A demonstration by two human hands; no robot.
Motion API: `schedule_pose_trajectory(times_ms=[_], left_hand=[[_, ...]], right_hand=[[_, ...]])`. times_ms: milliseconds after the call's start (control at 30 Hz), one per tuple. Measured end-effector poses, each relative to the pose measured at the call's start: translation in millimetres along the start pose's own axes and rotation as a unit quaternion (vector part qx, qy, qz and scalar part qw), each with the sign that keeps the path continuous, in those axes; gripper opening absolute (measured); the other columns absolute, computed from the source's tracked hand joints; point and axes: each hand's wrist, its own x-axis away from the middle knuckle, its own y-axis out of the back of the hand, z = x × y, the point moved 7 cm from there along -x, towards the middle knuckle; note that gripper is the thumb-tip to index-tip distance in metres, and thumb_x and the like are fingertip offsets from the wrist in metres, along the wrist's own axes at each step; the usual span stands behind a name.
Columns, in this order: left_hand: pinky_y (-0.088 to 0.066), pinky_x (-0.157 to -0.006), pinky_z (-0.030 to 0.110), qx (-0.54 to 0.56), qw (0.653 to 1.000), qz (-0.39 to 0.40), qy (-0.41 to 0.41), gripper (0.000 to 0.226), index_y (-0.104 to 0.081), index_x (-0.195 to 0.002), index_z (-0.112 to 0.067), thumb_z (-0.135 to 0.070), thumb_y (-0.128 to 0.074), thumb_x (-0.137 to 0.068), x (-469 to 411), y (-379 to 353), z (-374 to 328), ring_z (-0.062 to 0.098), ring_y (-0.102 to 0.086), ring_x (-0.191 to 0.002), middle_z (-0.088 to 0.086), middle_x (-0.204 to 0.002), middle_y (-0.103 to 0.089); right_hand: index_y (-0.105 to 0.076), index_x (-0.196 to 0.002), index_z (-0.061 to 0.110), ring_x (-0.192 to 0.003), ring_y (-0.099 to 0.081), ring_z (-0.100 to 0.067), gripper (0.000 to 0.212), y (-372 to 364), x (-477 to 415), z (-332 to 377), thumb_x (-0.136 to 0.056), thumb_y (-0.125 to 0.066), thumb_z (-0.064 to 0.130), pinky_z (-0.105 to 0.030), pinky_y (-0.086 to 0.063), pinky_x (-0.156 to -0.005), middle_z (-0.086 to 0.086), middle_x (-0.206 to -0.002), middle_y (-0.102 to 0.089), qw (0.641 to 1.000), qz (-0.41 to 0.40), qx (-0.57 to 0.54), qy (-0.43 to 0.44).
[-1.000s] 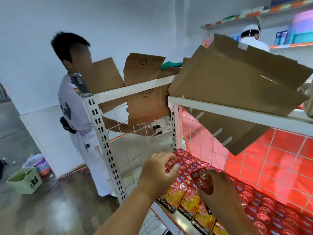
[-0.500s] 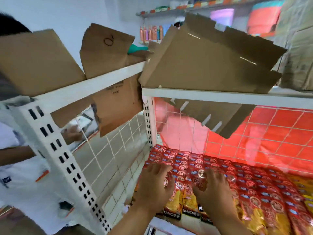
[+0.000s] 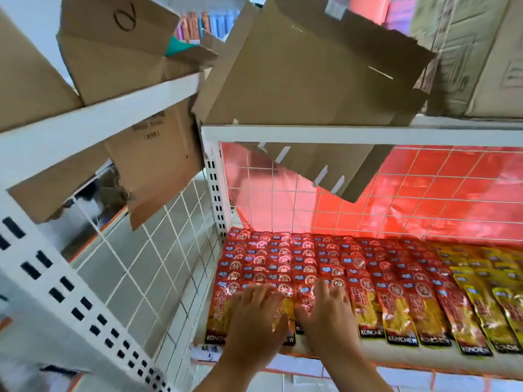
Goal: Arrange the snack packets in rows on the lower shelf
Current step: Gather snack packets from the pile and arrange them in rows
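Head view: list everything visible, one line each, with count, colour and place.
lower shelf: one, white, bottom of frame
red snack packets: many, red and yellow, overlapping rows, shelf's left and middle
yellow snack packets: several, yellow, shelf's right end
wire grid panel: one, white over red backing, behind packets
cardboard boxes: several, brown, upper shelf, flaps hanging over
upright post: one, white, slotted, left of packets
left hand: fingers spread flat on front-row red packets
right hand: flat beside it, same row
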Motion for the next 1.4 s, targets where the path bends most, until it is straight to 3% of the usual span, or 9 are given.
schedule_pose_trajectory(times_ms=[300,533,667,800,1000,1400], left_hand=[[-0.036,-0.105,0.043,-0.017,1.0,0.008,0.004,0.026,-0.062,-0.116,-0.033,-0.05,-0.053,-0.098,3,-6,2,0.011,-0.049,-0.121,-0.013,-0.123,-0.057],[-0.046,-0.102,0.047,-0.027,1.0,-0.004,-0.005,0.025,-0.062,-0.114,-0.034,-0.048,-0.055,-0.095,4,-5,1,0.014,-0.053,-0.119,-0.01,-0.123,-0.06],[-0.044,-0.102,0.047,-0.033,0.999,-0.01,-0.01,0.026,-0.063,-0.114,-0.034,-0.047,-0.056,-0.092,5,-4,0,0.015,-0.054,-0.12,-0.01,-0.122,-0.061],[-0.044,-0.103,0.046,-0.026,0.999,-0.016,-0.018,0.025,-0.064,-0.112,-0.033,-0.046,-0.055,-0.092,5,-3,-1,0.016,-0.055,-0.12,-0.01,-0.122,-0.061],[-0.045,-0.102,0.046,-0.02,0.999,-0.016,-0.021,0.026,-0.064,-0.113,-0.031,-0.046,-0.057,-0.093,5,-4,0,0.016,-0.055,-0.12,-0.009,-0.122,-0.062],[-0.044,-0.103,0.046,-0.017,1.0,-0.012,-0.016,0.026,-0.065,-0.112,-0.031,-0.048,-0.053,-0.096,5,-5,1,0.015,-0.054,-0.12,-0.01,-0.122,-0.062]], right_hand=[[-0.041,-0.126,0.031,-0.112,-0.051,-0.019,0.057,2,1,-31,-0.087,-0.051,0.072,-0.033,-0.047,-0.091,0.003,-0.12,-0.051,0.999,0.028,0.04,0.007],[-0.037,-0.126,0.028,-0.103,-0.061,-0.019,0.064,-2,-5,-19,-0.083,-0.059,0.07,-0.033,-0.054,-0.085,0.002,-0.12,-0.051,0.998,0.042,0.032,0.026],[-0.034,-0.134,0.026,-0.101,-0.064,-0.021,0.068,-6,-7,-14,-0.085,-0.06,0.066,-0.029,-0.053,-0.078,-0.004,-0.126,-0.05,0.998,0.043,0.03,0.018],[-0.036,-0.131,0.025,-0.094,-0.064,-0.02,0.065,-8,-7,-7,-0.085,-0.058,0.065,-0.028,-0.053,-0.073,-0.002,-0.118,-0.049,0.999,0.034,0.025,0.024],[-0.035,-0.135,0.024,-0.102,-0.064,-0.02,0.069,-12,-8,-4,-0.087,-0.06,0.066,-0.027,-0.054,-0.078,-0.003,-0.123,-0.049,0.999,0.034,0.029,0.026],[-0.039,-0.126,0.027,-0.09,-0.059,-0.013,0.061,-14,-4,-6,-0.086,-0.06,0.068,-0.023,-0.052,-0.075,0.001,-0.114,-0.048,0.998,0.027,0.017,0.053]])
